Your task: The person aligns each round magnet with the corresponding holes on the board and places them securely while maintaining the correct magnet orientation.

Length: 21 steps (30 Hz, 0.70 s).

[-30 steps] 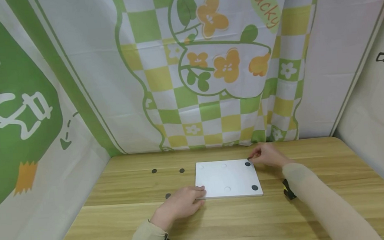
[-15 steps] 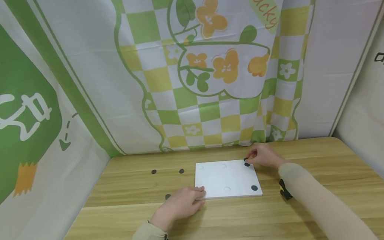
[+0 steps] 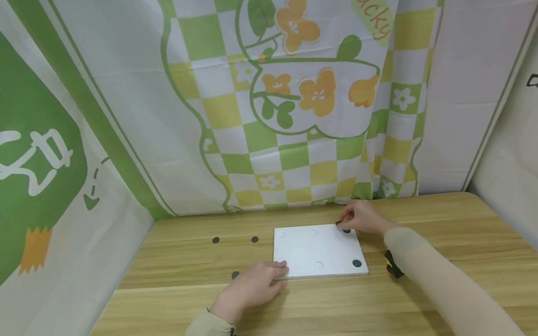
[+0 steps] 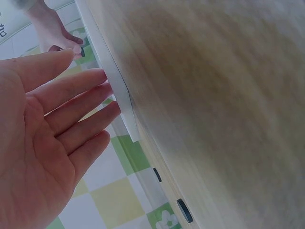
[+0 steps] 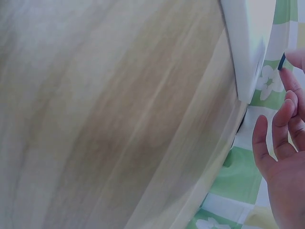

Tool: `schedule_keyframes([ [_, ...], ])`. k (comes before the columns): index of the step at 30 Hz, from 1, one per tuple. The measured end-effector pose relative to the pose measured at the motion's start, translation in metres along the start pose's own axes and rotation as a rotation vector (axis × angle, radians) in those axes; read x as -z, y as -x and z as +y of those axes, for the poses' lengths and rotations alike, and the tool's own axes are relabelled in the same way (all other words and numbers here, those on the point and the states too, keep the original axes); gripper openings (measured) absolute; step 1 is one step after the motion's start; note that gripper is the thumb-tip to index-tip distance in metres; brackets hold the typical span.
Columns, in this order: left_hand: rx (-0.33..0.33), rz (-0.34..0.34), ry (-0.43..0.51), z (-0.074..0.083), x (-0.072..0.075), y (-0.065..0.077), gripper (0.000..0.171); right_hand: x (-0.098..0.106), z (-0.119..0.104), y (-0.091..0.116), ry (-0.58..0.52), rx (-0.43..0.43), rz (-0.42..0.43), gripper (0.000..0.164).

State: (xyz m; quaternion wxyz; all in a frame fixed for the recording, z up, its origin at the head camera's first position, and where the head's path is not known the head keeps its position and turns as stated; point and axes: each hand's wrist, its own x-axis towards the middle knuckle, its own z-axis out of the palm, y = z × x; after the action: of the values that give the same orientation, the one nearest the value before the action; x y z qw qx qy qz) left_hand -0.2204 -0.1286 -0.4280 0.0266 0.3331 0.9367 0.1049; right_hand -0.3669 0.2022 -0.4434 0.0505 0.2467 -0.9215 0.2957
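A white rectangular board point(image 3: 298, 249) with shallow round recesses lies flat on the table. My left hand point(image 3: 252, 284) rests its fingertips on the board's near left corner, fingers fairly straight in the left wrist view. Over the board's far right edge, my right hand point(image 3: 366, 217) pinches a small dark disc point(image 5: 281, 61) between thumb and index finger; its other fingers are loosely bent. One dark disc point(image 3: 347, 230) sits at the board's far right corner, partly behind that hand. Another dark disc point(image 3: 357, 263) sits at the near right corner.
On the wooden table point(image 3: 317, 315), left of the board, lie a far-left dark disc point(image 3: 216, 240), one closer to the board point(image 3: 255, 239), and a third disc point(image 3: 235, 275) partly hidden by my left hand. A patterned curtain point(image 3: 297, 171) hangs along the back edge.
My right hand has moved left along the board's far edge with the pinched disc, from beyond the far right corner disc to left of it. The left hand stays put.
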Motion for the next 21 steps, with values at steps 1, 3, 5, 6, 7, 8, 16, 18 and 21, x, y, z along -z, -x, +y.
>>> schedule_keyframes([
  [1, 0.0, -0.001, 0.001, 0.0, 0.0, 0.0, 0.037, 0.0, -0.001, -0.001, 0.0, 0.007, 0.001, 0.012],
  [3, -0.001, -0.001, 0.004, 0.0, 0.0, 0.0, 0.037, -0.001, -0.003, -0.002, 0.001, 0.015, 0.0, 0.011],
  [5, -0.004, 0.0, 0.008, 0.0, 0.001, 0.0, 0.037, -0.001, -0.005, -0.003, 0.002, 0.02, -0.006, 0.011],
  [6, -0.005, -0.001, 0.01, 0.0, 0.001, 0.0, 0.037, -0.002, -0.005, -0.004, 0.0, 0.022, -0.011, 0.011],
  [7, -0.006, -0.001, 0.012, 0.001, 0.001, 0.0, 0.037, -0.002, -0.006, -0.005, -0.004, 0.023, -0.019, 0.011],
  [8, -0.007, -0.001, 0.013, 0.001, 0.002, 0.001, 0.036, -0.003, -0.006, -0.005, -0.005, 0.021, -0.027, 0.011],
  [16, -0.016, 0.007, 0.005, 0.001, 0.002, 0.001, 0.036, -0.007, -0.011, -0.011, -0.025, 0.005, -0.063, 0.012],
  [18, -0.016, 0.007, 0.001, 0.001, 0.002, 0.001, 0.036, -0.008, -0.013, -0.013, -0.021, -0.001, -0.068, 0.012],
  [21, -0.021, 0.009, 0.0, 0.0, 0.001, 0.001, 0.036, -0.009, -0.015, -0.015, -0.01, 0.005, -0.064, 0.012],
])
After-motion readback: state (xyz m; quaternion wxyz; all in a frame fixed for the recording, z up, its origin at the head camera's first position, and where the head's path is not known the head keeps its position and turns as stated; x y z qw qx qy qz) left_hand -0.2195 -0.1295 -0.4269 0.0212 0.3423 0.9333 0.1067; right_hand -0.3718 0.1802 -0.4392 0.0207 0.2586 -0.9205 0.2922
